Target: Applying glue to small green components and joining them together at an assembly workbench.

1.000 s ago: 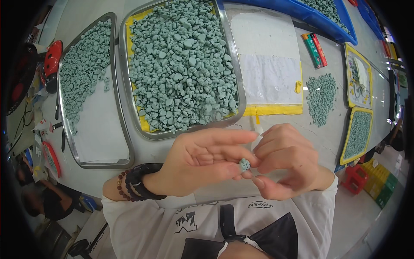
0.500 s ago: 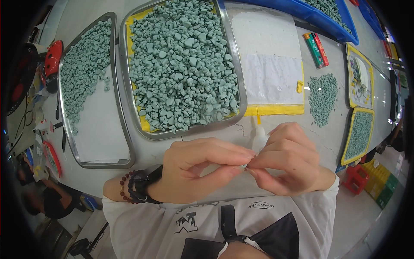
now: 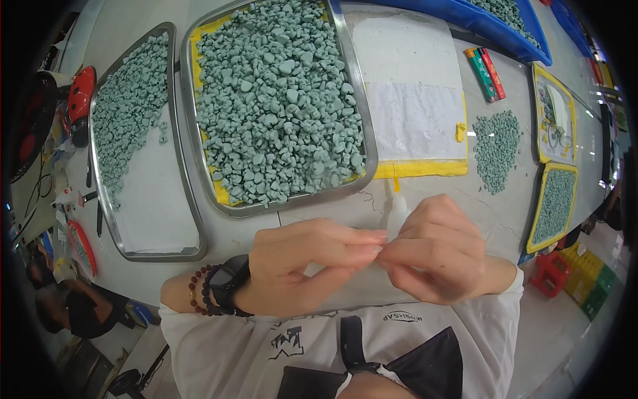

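My left hand (image 3: 302, 266) and my right hand (image 3: 435, 253) meet over the near edge of the table, fingertips pinched together. Whatever lies between the fingertips is hidden by them. Just beyond my right hand, partly covered by it, stands a small white squeeze bottle (image 3: 397, 211) with a thin yellow tip. A big metal tray (image 3: 369, 133) heaped with small grey-green stone-like pieces (image 3: 279, 106) is beyond my left hand. On my left wrist are a black watch (image 3: 229, 279) and bead bracelets.
To the left is a narrower metal tray (image 3: 189, 216), partly filled with similar pieces. A white sheet with yellow edging (image 3: 422, 167) lies right of the big tray. Farther right are a loose pile (image 3: 497, 149), lighters (image 3: 485, 74), yellow-rimmed trays (image 3: 533, 229) and a blue bin (image 3: 458, 12).
A speck of pale green showed between my fingertips before; now it is hidden. My left fingers have come closer together, and both hands have shifted slightly.
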Available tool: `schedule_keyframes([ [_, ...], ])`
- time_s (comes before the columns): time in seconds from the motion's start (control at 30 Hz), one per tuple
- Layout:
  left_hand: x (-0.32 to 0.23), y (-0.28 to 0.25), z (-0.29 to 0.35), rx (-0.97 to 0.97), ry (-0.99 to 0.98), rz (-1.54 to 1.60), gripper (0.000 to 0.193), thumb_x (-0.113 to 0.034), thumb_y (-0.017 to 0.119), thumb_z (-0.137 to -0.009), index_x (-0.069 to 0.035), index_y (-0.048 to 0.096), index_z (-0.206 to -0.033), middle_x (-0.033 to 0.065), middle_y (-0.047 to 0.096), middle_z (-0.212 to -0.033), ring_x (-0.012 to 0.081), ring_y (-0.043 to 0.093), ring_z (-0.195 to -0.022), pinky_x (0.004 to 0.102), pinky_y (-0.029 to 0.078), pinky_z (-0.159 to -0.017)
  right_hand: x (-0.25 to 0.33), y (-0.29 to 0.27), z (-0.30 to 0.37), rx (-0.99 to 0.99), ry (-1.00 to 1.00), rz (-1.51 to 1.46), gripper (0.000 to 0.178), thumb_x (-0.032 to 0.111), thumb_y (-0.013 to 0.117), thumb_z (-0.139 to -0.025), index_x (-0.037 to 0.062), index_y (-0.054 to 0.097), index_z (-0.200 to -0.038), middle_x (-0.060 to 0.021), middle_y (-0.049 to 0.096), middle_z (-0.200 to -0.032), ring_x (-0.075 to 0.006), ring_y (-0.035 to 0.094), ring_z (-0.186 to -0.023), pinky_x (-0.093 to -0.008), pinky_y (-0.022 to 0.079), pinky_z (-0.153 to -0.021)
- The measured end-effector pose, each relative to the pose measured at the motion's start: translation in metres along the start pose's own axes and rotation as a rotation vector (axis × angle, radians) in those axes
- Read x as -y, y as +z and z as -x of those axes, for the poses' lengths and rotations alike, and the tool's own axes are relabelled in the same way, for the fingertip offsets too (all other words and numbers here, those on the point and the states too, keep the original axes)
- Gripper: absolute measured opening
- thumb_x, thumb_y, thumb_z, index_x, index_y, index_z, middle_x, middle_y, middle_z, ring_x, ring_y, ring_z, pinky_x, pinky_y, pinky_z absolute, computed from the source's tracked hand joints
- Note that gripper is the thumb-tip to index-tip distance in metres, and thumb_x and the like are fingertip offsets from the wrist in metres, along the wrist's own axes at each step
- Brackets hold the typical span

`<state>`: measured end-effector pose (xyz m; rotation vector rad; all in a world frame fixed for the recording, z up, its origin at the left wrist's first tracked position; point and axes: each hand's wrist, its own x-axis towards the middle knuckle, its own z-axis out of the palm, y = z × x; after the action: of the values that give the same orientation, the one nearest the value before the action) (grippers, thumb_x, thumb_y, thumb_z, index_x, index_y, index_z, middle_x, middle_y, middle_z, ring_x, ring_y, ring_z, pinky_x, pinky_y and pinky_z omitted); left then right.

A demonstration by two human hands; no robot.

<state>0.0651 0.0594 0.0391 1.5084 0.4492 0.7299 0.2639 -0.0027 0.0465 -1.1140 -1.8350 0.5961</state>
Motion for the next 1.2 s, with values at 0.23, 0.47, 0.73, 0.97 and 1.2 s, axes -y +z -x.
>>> schedule_keyframes([
  [0.23,-0.013,0.001,0.008,-0.039,0.073,-0.101,0.021,0.012,0.064,-0.074,0.002,0.064,-0.093,0.0194,0.067,-0.099,0.0219,0.067,-0.082,0.0260,0.053,-0.068,0.010,0.005,0.001,-0.161,-0.103,0.042,0.024,0.001,0.072,-0.061,0.0035,0.063,-0.083,-0.0026,0.055,-0.064,-0.0179,0.050,-0.057,-0.0284,0.036,-0.054],
  [0.47,-0.019,0.014,0.040,-0.135,0.264,-0.083,0.023,0.015,0.061,-0.073,-0.001,0.057,-0.088,0.0195,0.064,-0.095,0.0233,0.062,-0.078,0.0327,0.050,-0.075,0.048,0.024,0.019,-0.467,-0.230,0.192,0.020,0.006,0.069,-0.061,0.0065,0.059,-0.077,0.0003,0.049,-0.062,-0.0165,0.048,-0.057,-0.0298,0.035,-0.051],
  [0.73,-0.048,0.051,0.060,0.183,0.446,-0.237,0.022,0.016,0.061,-0.074,-0.002,0.052,-0.082,0.0184,0.062,-0.096,0.0201,0.058,-0.075,0.0297,0.048,-0.071,0.113,0.047,0.103,-0.775,-0.197,0.281,0.020,0.006,0.068,-0.064,0.0076,0.057,-0.080,-0.0007,0.049,-0.064,-0.0183,0.048,-0.057,-0.0307,0.036,-0.051],
  [0.97,-0.090,0.064,0.058,0.383,0.498,-0.346,0.022,0.017,0.061,-0.074,-0.001,0.054,-0.085,0.0181,0.062,-0.091,0.0199,0.058,-0.074,0.0294,0.047,-0.070,0.140,0.066,0.119,-1.115,-0.238,0.198,0.018,0.005,0.070,-0.069,0.0073,0.058,-0.083,-0.0016,0.052,-0.066,-0.0201,0.051,-0.058,-0.0319,0.039,-0.053],
  [1.2,-0.082,0.071,0.061,0.342,0.427,-0.280,0.021,0.016,0.064,-0.072,-0.001,0.057,-0.084,0.0185,0.063,-0.090,0.0214,0.061,-0.078,0.0305,0.051,-0.070,0.140,0.061,0.123,-1.086,-0.223,0.195,0.019,0.004,0.070,-0.070,0.0071,0.059,-0.085,-0.0027,0.055,-0.068,-0.0211,0.054,-0.060,-0.0329,0.040,-0.055],
])
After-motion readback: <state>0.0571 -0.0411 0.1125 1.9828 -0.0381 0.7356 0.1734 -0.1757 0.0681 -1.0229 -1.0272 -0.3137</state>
